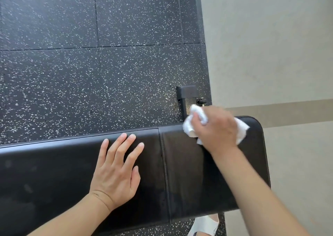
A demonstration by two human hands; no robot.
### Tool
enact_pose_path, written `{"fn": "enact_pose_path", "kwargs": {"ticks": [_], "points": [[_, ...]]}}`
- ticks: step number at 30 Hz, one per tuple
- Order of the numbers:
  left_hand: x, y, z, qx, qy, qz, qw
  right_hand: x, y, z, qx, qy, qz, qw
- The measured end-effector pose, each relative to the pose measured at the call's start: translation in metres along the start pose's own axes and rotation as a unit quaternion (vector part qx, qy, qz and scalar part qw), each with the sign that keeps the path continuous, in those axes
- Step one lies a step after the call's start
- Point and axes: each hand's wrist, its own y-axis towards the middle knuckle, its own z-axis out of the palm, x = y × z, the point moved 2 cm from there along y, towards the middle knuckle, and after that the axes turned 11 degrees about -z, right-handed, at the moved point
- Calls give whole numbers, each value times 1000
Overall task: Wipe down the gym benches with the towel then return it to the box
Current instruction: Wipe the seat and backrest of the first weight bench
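A black padded gym bench (54, 178) runs across the lower half of the head view, split by a seam into a long left pad and a shorter right pad (194, 181). My left hand (117, 169) rests flat on the left pad, fingers straight and spread. My right hand (216, 129) grips a crumpled white towel (189, 125) and presses it on the far edge of the right pad. Towel folds stick out on both sides of the hand. No box is in view.
Black speckled rubber floor tiles (90, 64) lie beyond the bench. A black metal bench foot (186, 95) stands on the floor behind the towel. A beige floor (270, 46) borders the rubber on the right. A white shoe (203, 225) shows below the bench.
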Motion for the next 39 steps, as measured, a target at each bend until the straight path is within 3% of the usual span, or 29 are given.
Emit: {"fn": "enact_pose_path", "kwargs": {"ticks": [6,11,17,20,26,39], "points": [[-1,0,-1,-2,5,-6,1000,108,8,44,41,55,-72,995],[-2,0,-3,-18,2,-3,1000,69,-14,25,-23,70,-118,990],[-3,0,-3,-29,1,-4,1000,-24,-81,-16,-85,31,-46,995],[-1,-1,-4,-25,1,-4,1000,10,-120,-10,-72,52,-11,996],[-1,-1,-7,-15,-19,-11,1000,116,-163,18,-53,101,-21,993],[-7,-4,-9,-42,-24,-13,999,94,-88,19,-90,37,1,995]]}}
